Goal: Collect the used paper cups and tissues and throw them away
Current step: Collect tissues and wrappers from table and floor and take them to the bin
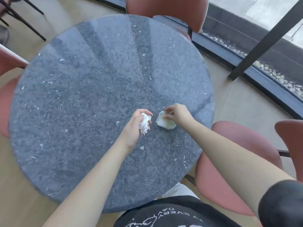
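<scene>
A crumpled white tissue (145, 123) sits squeezed in my left hand (136, 126), above the near right part of the round dark stone table (82, 95). Just to its right a squashed white paper cup (165, 122) lies on its side on the table. My right hand (177, 114) rests on the cup's upper end, fingers pinched on its rim. The two hands are a small gap apart.
Pink upholstered chairs stand around the table: one at the far side (165, 10), one at the near right (237, 161), one at the left (8, 63). A dark window frame and a pebble strip (262, 66) run along the right. The floor is pale wood.
</scene>
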